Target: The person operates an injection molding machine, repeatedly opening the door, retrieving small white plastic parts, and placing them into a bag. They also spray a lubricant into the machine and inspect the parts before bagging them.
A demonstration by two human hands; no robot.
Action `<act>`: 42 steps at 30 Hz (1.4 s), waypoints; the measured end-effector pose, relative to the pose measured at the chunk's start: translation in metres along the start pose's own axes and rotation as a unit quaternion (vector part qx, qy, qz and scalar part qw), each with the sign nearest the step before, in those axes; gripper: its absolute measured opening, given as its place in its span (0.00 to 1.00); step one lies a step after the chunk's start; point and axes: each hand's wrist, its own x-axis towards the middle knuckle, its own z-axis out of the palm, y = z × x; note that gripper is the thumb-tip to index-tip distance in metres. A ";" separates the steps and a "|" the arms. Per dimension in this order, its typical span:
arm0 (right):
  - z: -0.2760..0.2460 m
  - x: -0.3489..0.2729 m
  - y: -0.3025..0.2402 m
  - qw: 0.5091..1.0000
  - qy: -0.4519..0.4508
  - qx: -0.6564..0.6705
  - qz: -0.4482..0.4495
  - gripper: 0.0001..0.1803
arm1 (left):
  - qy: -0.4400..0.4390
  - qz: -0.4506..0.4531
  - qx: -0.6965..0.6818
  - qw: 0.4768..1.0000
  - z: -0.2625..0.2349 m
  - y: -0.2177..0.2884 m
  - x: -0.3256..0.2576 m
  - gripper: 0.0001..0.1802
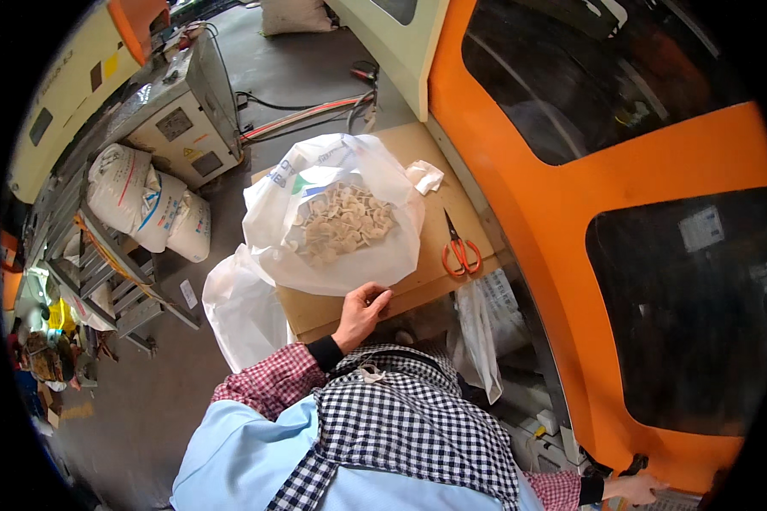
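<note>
My left hand (pixel 362 315) is closed at the near edge of the cardboard (pixel 315 317), thumb against curled fingers; anything inside it is hidden. Just beyond it, an open white plastic bag (pixel 392 268) holds many small beige pieces (pixel 345 223). Orange-handled scissors (pixel 460 255) lie on the cardboard right of the bag, with a crumpled white scrap (pixel 424 176) farther back. Far down to the right, my right hand (pixel 635 489) reaches the lower edge of the orange machine door (pixel 571 281), beside a black handle (pixel 633 464). Its fingers are hard to make out there.
Filled white sacks (pixel 145 200) rest by a metal ladder-like frame (pixel 115 272) on the left. Behind them stands a grey cabinet (pixel 183 119). Cables and hoses (pixel 307 113) cross the floor beyond the cardboard. Clear plastic bags (pixel 477 336) hang below the scissors, beside the machine.
</note>
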 end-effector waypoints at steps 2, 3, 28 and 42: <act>-0.003 0.004 0.001 1.000 -0.014 -0.010 0.012 0.18 | -0.020 0.029 0.068 0.997 -0.001 0.009 -0.006 0.14; -0.002 0.007 0.001 1.000 -0.019 -0.012 0.019 0.17 | -0.042 0.017 0.065 0.997 0.006 0.012 -0.008 0.14; -0.004 -0.136 -0.083 0.678 -0.516 0.518 -0.072 0.33 | -0.329 0.475 0.258 0.774 0.253 0.132 -0.051 0.24; 0.146 -0.129 -0.032 0.736 -0.474 0.479 -0.061 0.06 | -0.104 0.436 0.093 0.889 0.303 0.129 -0.006 0.25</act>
